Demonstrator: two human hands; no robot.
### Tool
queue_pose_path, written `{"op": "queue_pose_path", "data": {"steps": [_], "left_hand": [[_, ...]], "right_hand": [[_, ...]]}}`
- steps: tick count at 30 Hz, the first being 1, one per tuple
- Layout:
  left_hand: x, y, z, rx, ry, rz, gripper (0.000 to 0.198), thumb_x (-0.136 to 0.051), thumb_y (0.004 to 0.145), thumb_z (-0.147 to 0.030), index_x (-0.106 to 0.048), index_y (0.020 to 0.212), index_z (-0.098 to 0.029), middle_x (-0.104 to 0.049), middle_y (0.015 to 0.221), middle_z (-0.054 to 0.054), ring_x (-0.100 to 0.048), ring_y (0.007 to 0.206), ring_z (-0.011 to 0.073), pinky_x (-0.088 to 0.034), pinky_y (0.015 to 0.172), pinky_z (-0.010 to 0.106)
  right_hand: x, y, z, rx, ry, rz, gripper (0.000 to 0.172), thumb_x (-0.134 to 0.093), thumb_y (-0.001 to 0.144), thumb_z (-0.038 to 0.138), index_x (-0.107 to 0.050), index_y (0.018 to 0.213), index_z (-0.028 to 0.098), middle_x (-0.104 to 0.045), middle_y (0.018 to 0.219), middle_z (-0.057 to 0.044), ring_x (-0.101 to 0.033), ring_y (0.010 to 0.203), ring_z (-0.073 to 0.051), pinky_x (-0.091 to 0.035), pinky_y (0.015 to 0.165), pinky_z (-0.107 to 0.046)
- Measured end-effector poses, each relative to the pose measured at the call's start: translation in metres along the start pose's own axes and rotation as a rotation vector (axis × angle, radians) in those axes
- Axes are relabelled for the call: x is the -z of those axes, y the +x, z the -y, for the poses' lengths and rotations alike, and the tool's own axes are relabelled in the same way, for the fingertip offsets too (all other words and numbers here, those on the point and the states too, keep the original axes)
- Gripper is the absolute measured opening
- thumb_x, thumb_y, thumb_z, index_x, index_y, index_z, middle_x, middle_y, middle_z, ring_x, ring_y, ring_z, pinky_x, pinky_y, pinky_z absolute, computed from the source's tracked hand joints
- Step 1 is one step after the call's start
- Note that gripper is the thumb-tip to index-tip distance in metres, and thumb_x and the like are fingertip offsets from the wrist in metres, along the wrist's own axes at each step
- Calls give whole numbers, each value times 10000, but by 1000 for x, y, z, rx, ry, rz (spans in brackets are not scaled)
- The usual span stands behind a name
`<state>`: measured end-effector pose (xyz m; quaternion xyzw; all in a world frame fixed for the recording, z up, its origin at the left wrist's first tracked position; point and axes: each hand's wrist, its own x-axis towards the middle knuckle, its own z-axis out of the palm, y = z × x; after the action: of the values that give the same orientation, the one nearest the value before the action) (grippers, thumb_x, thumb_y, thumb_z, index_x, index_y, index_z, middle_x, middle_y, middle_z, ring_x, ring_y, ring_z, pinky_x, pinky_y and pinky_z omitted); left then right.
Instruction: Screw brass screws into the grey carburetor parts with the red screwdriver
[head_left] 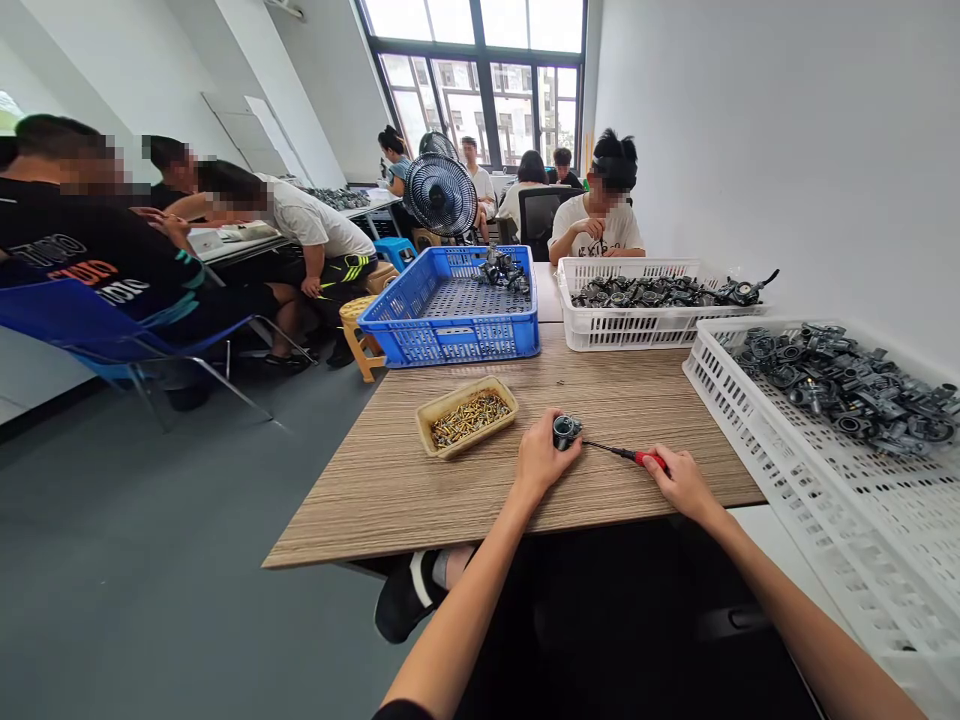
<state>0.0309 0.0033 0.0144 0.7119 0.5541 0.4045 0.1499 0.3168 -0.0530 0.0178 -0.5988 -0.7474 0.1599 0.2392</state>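
Note:
My left hand (546,452) is closed around a dark metal carburetor (566,431), whose round bore faces up towards me, just above the wooden table (360,505). In my right hand (684,478) is a screwdriver (627,454) with a red and black handle. Its thin shaft points left, and the tip meets the carburetor's right side; the exact contact point is too small to make out. Left of my left hand stands a cream tray (429,440) holding many small brass-coloured parts.
A blue crate (450,345) with a few carburetors stands at the table's far left. Two white crates (637,335) (757,430) full of similar parts stand behind and to the right. A person (600,225) sits opposite; others work at left near a fan (441,195).

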Motion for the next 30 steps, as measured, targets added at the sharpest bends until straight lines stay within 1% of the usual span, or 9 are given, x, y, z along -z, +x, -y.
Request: {"op": "queue_pose_path", "data": {"steps": [8,12,19,22,24,25,27,28,30], "left_hand": [[-3,1,0,-18,44,22,437,-743,862,-342,-563,1247,-240,-750,1048,53,-724,1012,267,-531,870,362],[-1,2,1,-19,80,28,428,-726,911,-396,-549,1267,-239,-753,1077,58,-723,1032,275,-533,885,373],[0,-1,-1,-26,75,45,524,-744,907,-456,-524,1326,-230,-745,1146,80,-705,1104,289,-526,972,408],[7,3,-8,-12,78,-25,535,-719,924,-448,-527,1360,-207,-721,1257,133,-670,1197,322,-507,1042,464],[15,-1,-17,-17,76,-111,454,-692,936,-407,-564,1320,-204,-704,1300,160,-646,1243,342,-495,1073,496],[19,-9,-23,-40,63,-139,382,-667,946,-376,-589,1281,-210,-708,1287,161,-647,1239,340,-495,1078,502],[23,-39,-33,-159,-2,-87,239,-612,964,-319,-635,1185,-233,-736,1196,141,-684,1161,311,-524,1051,479],[21,-62,-36,-238,-46,-10,207,-594,963,-296,-653,1154,-242,-747,1137,131,-703,1102,295,-548,1018,459],[12,-118,-38,-368,-133,276,171,-583,943,-251,-681,1083,-262,-755,1004,100,-724,956,257,-589,910,396]], "right_hand": [[2,0,2,13,-3,0,423,-369,1093,557,-634,944,262,-745,812,-25,-674,755,-241,-445,878,-381],[1,0,2,12,-25,-13,422,-380,1093,554,-637,926,264,-734,783,-18,-663,722,-234,-452,856,-368],[-1,-2,1,-26,-1,-53,421,-375,1093,567,-631,976,254,-761,839,-43,-668,748,-251,-447,895,-402],[-3,-4,0,-66,-23,-134,387,-387,1089,540,-622,1002,245,-777,897,-71,-690,800,-271,-447,903,-422],[-5,-4,-2,-87,-66,-194,365,-400,1081,524,-618,1011,240,-772,932,-92,-697,869,-293,-451,901,-436],[-5,-3,-3,-93,-99,-221,355,-414,1074,524,-617,1013,239,-764,954,-103,-692,912,-307,-455,896,-442],[-6,-2,-5,-90,-176,-255,338,-451,1054,531,-619,1007,242,-739,999,-122,-665,977,-332,-465,877,-451],[-6,-2,-6,-83,-211,-262,329,-468,1044,530,-623,1007,243,-723,1018,-130,-650,991,-340,-472,864,-454],[-5,-1,-7,-61,-261,-275,314,-490,1032,521,-633,1030,241,-693,1048,-146,-629,996,-351,-487,849,-466]]}}
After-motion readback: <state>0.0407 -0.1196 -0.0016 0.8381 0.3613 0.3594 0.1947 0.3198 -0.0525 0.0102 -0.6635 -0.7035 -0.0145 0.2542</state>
